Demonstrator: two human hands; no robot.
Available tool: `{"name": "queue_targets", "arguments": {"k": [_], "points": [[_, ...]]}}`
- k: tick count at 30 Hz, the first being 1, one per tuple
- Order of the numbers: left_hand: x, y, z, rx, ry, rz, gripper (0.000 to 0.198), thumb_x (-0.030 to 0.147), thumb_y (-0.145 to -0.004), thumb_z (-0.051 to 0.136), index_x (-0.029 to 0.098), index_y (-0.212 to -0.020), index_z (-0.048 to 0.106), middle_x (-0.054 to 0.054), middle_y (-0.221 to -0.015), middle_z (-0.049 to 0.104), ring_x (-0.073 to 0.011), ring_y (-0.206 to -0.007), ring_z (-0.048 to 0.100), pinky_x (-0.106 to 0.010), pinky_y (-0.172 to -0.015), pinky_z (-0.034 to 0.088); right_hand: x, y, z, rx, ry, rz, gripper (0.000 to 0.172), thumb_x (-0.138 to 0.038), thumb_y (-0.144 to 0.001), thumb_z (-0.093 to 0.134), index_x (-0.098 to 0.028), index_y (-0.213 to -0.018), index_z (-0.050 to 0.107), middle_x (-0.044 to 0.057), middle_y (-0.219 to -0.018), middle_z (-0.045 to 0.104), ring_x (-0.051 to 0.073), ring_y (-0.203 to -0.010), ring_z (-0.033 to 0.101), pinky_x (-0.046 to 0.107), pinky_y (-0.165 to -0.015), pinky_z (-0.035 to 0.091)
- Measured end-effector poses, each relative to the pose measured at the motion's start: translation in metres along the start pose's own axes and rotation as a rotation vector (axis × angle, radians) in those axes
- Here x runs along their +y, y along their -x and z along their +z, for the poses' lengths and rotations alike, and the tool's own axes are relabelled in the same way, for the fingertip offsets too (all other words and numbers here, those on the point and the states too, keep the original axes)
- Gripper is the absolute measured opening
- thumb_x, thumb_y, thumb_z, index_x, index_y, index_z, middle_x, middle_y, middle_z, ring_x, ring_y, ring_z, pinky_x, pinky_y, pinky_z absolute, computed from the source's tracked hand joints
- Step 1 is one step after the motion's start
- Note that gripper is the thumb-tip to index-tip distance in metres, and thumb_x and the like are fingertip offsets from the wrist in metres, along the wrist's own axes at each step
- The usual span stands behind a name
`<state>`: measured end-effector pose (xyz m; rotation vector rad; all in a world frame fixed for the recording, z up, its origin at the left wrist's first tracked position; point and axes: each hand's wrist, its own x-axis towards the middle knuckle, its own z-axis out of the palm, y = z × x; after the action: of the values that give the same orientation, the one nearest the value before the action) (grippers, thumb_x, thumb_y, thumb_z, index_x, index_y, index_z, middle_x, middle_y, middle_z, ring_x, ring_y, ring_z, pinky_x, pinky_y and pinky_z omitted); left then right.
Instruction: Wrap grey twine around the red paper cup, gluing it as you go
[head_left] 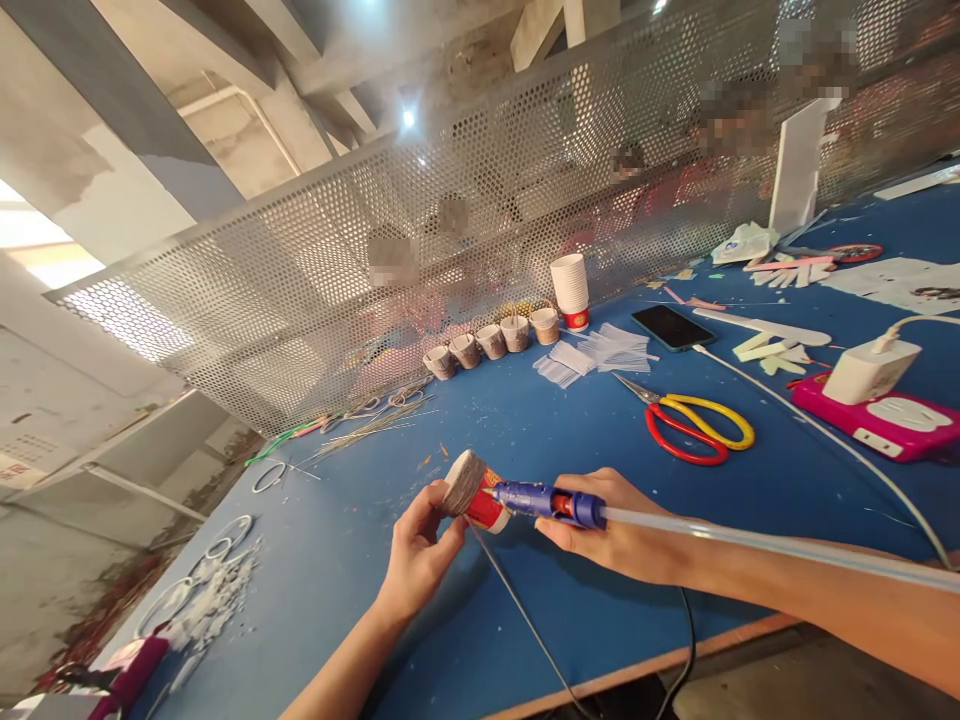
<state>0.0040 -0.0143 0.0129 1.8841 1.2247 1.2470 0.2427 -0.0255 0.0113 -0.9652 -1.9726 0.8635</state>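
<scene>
Nozzle of blue plastic glue gun (pixel 551 503) touching small red-banded paper cup (pixel 480 505), just above blue worktop (pixel 360 560). Left grip (pixel 420 545) clenched round cup; right grip (pixel 619 535) clenched round gun, clear glue stick (pixel 750 541) jutting rearward. Red-and-yellow scissors (pixel 697 430) lying well beyond.

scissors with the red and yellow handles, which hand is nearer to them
Right. The right hand, gripping the glue gun, is just in front of the scissors; the left hand, holding the paper cup, is farther off to the left.
</scene>
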Motion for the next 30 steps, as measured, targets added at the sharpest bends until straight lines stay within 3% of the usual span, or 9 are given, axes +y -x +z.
{"name": "queue_targets", "arguments": {"k": [6,17,30], "points": [[0.003,0.000,-0.002,0.015,0.031,-0.026,0.020,0.032,-0.068,0.070,0.015,-0.069,0.060,-0.004,-0.070,0.061,-0.0160,-0.065,0.054,-0.026,-0.062,0.049,-0.004,-0.004,-0.011,-0.063,-0.162,0.074,0.028,-0.032,-0.085,0.050,-0.020,-0.061,0.042,-0.007,-0.053,0.033,0.009,-0.051,0.029,0.020,-0.046,0.029],[-0.004,-0.002,-0.003,-0.020,0.101,-0.025,0.024,0.036,-0.069,0.071,0.015,-0.070,0.061,-0.004,-0.071,0.060,-0.0158,-0.066,0.055,-0.026,-0.063,0.047,-0.003,-0.002,-0.009,-0.069,-0.178,0.124,0.032,-0.034,-0.085,0.049,-0.020,-0.058,0.039,-0.006,-0.053,0.035,0.009,-0.049,0.034,0.022,-0.047,0.030],[-0.010,-0.001,-0.006,-0.072,0.161,0.026,0.013,0.026,-0.075,0.068,0.014,-0.076,0.062,-0.003,-0.076,0.061,-0.0146,-0.069,0.056,-0.024,-0.065,0.047,-0.008,-0.004,-0.011,-0.099,-0.247,0.157,0.033,-0.033,-0.082,0.050,-0.021,-0.055,0.037,-0.007,-0.048,0.034,0.008,-0.045,0.032,0.022,-0.044,0.028]]}}
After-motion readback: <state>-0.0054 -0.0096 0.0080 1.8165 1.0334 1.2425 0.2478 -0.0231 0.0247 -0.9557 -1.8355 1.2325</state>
